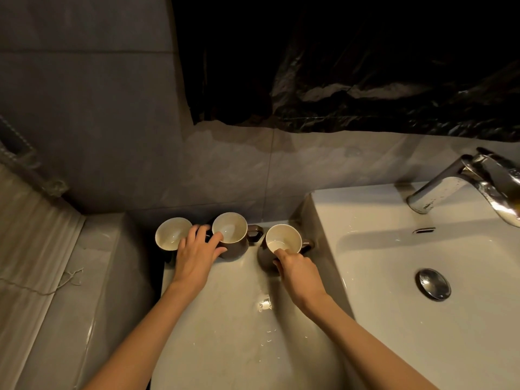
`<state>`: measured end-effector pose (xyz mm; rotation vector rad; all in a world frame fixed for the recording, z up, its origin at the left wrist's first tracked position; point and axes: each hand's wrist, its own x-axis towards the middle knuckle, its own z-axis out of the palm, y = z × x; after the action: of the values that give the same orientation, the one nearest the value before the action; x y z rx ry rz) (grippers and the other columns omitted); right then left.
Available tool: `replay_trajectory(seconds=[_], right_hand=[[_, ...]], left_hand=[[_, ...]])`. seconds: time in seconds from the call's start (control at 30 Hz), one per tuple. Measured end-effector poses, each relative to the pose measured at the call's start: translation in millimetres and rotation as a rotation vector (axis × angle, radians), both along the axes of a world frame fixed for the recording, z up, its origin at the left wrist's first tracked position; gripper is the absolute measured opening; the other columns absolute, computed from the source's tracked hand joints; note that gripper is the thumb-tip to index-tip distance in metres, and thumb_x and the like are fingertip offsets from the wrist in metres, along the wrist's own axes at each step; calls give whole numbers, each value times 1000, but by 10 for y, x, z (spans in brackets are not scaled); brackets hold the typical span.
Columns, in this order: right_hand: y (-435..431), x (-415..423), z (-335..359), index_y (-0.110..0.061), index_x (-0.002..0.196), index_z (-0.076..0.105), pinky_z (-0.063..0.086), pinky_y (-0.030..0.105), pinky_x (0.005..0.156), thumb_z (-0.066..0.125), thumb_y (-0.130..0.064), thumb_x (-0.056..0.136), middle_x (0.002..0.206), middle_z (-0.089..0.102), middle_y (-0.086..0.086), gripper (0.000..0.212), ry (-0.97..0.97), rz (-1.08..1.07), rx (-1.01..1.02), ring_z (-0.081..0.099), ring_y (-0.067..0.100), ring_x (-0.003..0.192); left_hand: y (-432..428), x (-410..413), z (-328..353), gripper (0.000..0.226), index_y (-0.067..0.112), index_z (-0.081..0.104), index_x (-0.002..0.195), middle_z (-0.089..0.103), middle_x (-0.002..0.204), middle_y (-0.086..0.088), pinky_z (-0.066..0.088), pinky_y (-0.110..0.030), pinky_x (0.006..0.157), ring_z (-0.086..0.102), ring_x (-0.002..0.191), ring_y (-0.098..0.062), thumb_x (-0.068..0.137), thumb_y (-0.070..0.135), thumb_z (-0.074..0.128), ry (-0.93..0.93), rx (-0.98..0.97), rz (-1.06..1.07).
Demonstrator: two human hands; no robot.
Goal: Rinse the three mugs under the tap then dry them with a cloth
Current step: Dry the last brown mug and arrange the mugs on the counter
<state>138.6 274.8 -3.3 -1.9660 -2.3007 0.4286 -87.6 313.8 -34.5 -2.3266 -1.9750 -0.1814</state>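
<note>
Left hand [194, 257] grips middle mug [230, 229], right hand [298, 273] pinches sink-side mug [284, 237] rim

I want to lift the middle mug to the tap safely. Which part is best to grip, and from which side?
Its handle, from the right: it juts out toward the right mug with a free gap, and the middle mug stands upright. The left hand grips its left wall.

The tap [439, 190] runs off the right edge.
</note>
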Motion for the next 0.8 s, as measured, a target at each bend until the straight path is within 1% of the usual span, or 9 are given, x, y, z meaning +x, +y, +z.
replay_trajectory(seconds=[0.17, 0.37, 0.6, 0.67, 0.73, 0.8], right_hand=[[141, 6, -7, -15, 115, 51, 33, 32, 62, 42, -12, 98, 113, 61, 9, 20, -47, -3, -3, 61, 35, 93], [288, -4, -26, -13, 116, 52, 35, 31, 63, 45, -8, 96, 114, 61, 11, 22, -62, 22, -1, 62, 35, 91], [404, 11, -30, -12, 112, 53, 39, 33, 64, 46, -7, 95, 111, 61, 11, 19, -74, 23, -13, 62, 34, 91], [430, -7, -28, -11, 111, 53, 36, 32, 63, 46, -6, 94, 110, 62, 12, 19, -63, 8, -15, 61, 35, 90], [451, -22, -27, -11, 113, 53, 35, 31, 63, 46, -5, 95, 110, 62, 12, 20, -55, 0, -16, 61, 35, 91], [460, -25, -28, -12, 114, 53, 38, 31, 64, 45, -7, 96, 111, 62, 12, 20, -59, 6, -16, 62, 34, 92]], left_hand=[[-1, -26, -4, 29, 17, 67, 92, 64, 107, -15, 53, -44, 68, 60, 102, -36, 70, 28, 81, 12, -21, 10], [-9, -32, 18, 29, 17, 67, 91, 64, 106, -15, 54, -44, 69, 60, 102, -36, 68, 27, 83, -11, -21, 0], [-15, -26, 14, 30, 19, 67, 90, 64, 104, -14, 53, -43, 68, 60, 101, -35, 67, 27, 83, -28, -1, -1], [-17, -39, 6, 29, 19, 67, 91, 64, 105, -13, 53, -43, 69, 60, 101, -35, 69, 28, 82, -33, 13, -8], [-14, -56, -1, 28, 18, 66, 92, 64, 107, -13, 53, -43, 70, 60, 103, -34, 70, 28, 82, -41, 16, -12], [-11, -64, -3, 28, 18, 66, 93, 64, 109, -14, 53, -43, 73, 59, 105, -34, 71, 28, 81, -45, 8, -8]])
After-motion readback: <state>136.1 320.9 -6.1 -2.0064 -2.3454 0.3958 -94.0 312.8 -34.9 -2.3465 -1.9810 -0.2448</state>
